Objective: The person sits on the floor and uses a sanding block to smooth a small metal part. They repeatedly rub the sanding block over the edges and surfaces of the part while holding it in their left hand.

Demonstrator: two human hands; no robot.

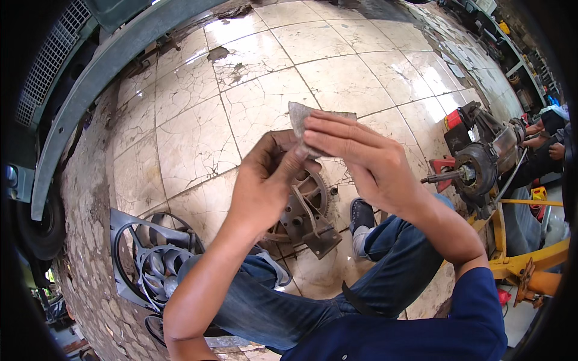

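A worn grey sheet, which looks like folded sandpaper, is held up between my two hands in front of me. My left hand is closed, its thumb and curled fingers pinching the sheet's lower edge. Whether those fingers hold anything else is hidden. My right hand grips the sheet from the right, its long fingers pressed together across the face. Below the hands, on the floor between my legs, a metal mechanism with a toothed wheel and a bracket is partly covered by my left hand.
A radiator fan in a shroud lies by my left leg. To the right are a hub and axle assembly, a yellow metal frame, and another person's hands. A vehicle bumper curves along the left. The tiled floor is cracked.
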